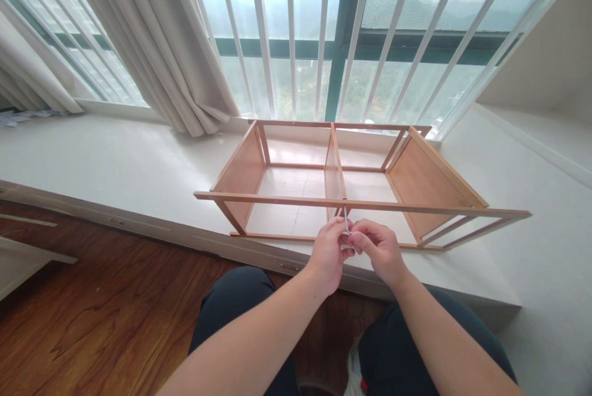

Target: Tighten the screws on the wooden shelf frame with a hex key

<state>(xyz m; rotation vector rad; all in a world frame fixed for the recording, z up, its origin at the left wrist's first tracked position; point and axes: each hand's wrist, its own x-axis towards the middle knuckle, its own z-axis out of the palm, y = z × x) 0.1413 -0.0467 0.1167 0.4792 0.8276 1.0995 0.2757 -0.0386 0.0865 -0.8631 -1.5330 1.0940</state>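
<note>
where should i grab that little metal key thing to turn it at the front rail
Grip the small metal key by its free lower end, coming from the near side, below the front rail. Its upper end points up at the rail of the wooden frame, so only the lower part is reachable. The left hand and right hand already pinch it there.

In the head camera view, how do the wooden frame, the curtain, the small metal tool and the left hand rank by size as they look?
1. wooden frame
2. curtain, somewhat smaller in the picture
3. left hand, though it is much nearer the camera
4. metal tool, a thin sliver between the fingers
</note>
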